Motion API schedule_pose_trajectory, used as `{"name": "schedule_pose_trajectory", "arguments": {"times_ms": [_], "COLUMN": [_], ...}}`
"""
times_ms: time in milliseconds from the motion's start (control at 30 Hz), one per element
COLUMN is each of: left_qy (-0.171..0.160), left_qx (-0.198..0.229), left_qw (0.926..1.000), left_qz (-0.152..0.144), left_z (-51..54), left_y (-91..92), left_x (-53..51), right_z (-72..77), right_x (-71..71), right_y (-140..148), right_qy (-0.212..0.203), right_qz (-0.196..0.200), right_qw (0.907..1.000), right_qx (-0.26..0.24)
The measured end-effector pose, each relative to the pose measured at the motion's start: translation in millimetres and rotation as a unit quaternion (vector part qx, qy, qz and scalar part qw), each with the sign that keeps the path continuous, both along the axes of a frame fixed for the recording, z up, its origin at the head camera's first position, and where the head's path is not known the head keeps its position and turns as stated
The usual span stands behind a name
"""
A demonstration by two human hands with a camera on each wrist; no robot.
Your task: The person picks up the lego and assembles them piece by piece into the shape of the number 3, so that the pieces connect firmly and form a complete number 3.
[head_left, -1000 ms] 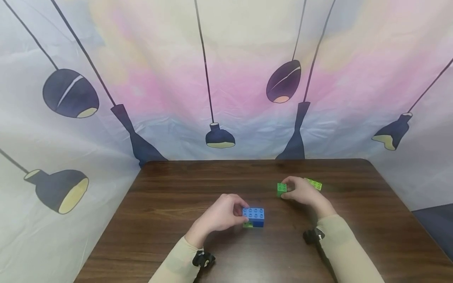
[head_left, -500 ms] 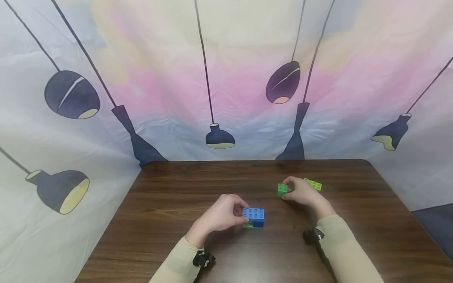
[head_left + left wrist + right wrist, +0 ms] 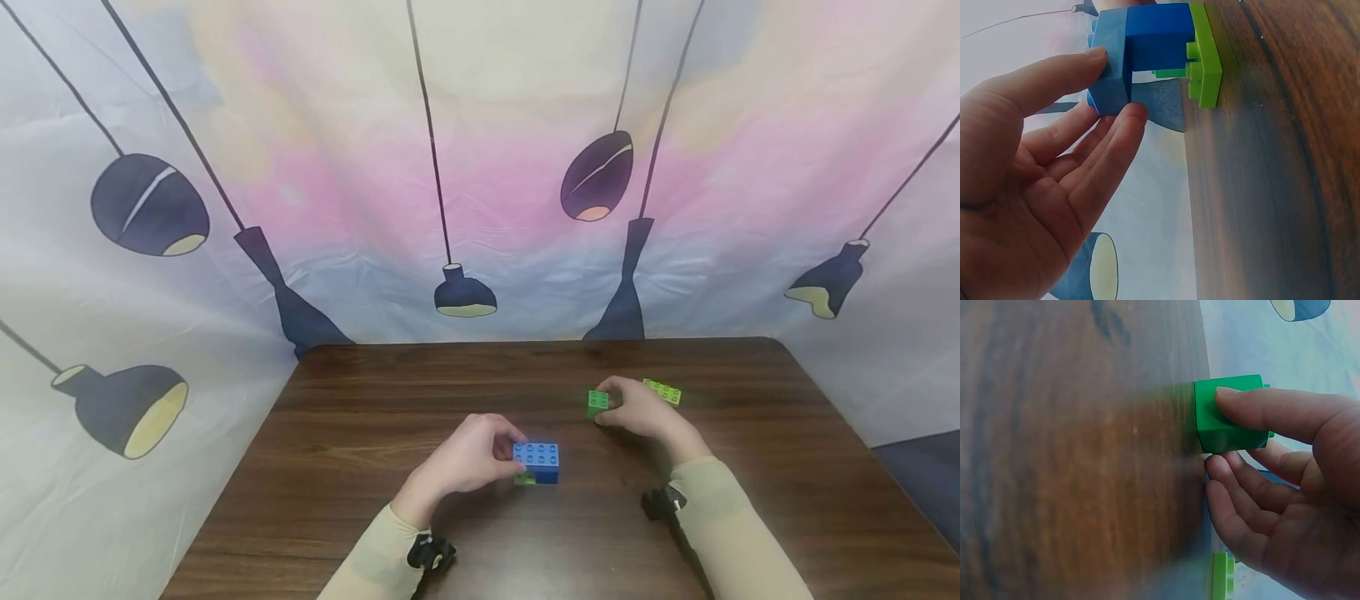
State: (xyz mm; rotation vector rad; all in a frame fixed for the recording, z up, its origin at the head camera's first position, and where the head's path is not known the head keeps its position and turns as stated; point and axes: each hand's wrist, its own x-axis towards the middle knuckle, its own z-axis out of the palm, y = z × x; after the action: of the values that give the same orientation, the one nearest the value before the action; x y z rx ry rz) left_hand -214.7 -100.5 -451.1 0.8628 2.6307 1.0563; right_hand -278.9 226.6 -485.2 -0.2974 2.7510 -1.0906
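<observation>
My left hand (image 3: 474, 450) pinches the end of a light blue toy building brick (image 3: 536, 452), its thumb on the near side. That brick tops a stack: a dark blue brick (image 3: 1160, 31) is below it, and a thin lime green brick (image 3: 1210, 69) forms the bottom, on the table. A gap shows under the light blue brick's left end. Farther back and to the right, my right hand (image 3: 641, 407) holds a small green brick (image 3: 1235, 434) between thumb and fingers. It is upright, at the table surface, studs up.
Another flat lime green brick (image 3: 663, 391) lies just behind my right hand. The brown wooden table (image 3: 360, 500) has its far edge against a cloth backdrop (image 3: 360, 167) printed with hanging lamps. A black wrist camera (image 3: 431, 552) sits on the left sleeve, another wrist camera (image 3: 662, 503) on the right.
Both hands keep their hold, and the bricks stay in place. Only the head view has shifted very slightly.
</observation>
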Motion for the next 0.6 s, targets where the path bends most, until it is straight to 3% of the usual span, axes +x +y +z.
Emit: {"name": "schedule_pose_trajectory", "arguments": {"times_ms": [600], "left_qy": [-0.004], "left_qx": [0.004], "left_qw": [1.0000], "left_qz": [0.000], "left_z": [-1.8], "left_y": [-1.2], "left_x": [-0.3], "right_z": [1.2], "right_x": [0.2], "right_y": [-0.7], "right_qy": [0.004], "right_qz": [0.002], "right_qw": [1.0000], "right_qx": [0.002]}}
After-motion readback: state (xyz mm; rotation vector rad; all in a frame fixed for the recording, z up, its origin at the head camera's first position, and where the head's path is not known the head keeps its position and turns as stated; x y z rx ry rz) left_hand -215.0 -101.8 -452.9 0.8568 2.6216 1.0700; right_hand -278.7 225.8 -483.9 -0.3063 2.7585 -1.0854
